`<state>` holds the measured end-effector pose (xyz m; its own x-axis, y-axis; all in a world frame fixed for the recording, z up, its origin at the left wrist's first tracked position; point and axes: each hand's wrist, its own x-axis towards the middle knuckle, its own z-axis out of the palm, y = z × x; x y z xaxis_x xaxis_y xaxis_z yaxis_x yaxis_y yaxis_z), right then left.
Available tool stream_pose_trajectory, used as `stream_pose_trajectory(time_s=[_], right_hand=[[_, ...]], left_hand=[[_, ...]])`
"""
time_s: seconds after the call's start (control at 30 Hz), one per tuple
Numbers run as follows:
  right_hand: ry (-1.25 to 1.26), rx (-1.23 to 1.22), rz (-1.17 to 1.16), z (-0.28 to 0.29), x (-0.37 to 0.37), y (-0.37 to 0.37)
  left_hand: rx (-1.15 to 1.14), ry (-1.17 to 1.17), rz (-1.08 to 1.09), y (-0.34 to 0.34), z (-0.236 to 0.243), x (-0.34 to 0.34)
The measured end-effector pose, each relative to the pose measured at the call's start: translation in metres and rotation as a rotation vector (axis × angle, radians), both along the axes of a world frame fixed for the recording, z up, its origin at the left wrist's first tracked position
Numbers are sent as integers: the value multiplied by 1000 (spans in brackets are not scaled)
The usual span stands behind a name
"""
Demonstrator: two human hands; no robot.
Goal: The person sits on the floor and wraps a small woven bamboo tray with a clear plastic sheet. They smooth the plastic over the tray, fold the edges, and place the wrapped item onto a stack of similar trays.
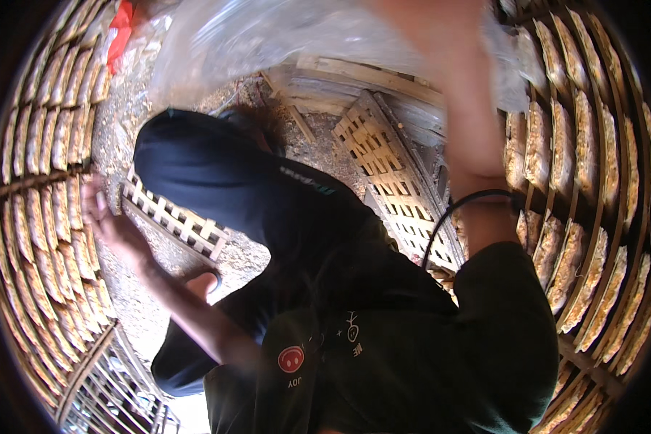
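Observation:
On the left, my left hand [107, 217] is raised with its fingers apart and nothing in it. It is close beside a slatted rack [22, 189] holding rows of pale golden slabs [43, 278]. My right arm stretches up and away, and my right hand [437, 25] is smeared by motion at the top edge. Next to it spreads a clear plastic sheet [267, 40], also blurred. Whether the right hand grips the sheet cannot be made out. A black cord [445, 217] loops by my right wrist.
A second rack [586, 166] with similar slabs rises on the right. A woven slatted panel [394, 170] leans against boards, and another lattice piece [173, 217] lies on the littered ground. My dark-clothed leg [217, 173] crosses the middle. Something red [121, 32] shows at upper left.

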<state>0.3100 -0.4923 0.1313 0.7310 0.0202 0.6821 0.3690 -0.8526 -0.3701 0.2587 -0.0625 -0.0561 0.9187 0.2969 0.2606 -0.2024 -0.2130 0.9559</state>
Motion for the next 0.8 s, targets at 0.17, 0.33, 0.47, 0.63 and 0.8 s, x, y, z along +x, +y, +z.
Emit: stream_pose_trajectory(time_s=[0.17,0.33,0.47,0.63,0.8], right_hand=[[251,2,286,-53,-11,96],[-79,190,362,-81,-52,116],[64,236,634,-100,-67,71],[381,60,552,-114,-87,-30],[977,268,561,-84,-99,-98]], left_hand=[[736,-350,-363,-128,155,-10],[824,-226,32,-100,122,-29],[889,-319,-157,-83,120,-38],[935,-408,-145,-86,146,-22],[927,-440,-96,-82,157,-23]])
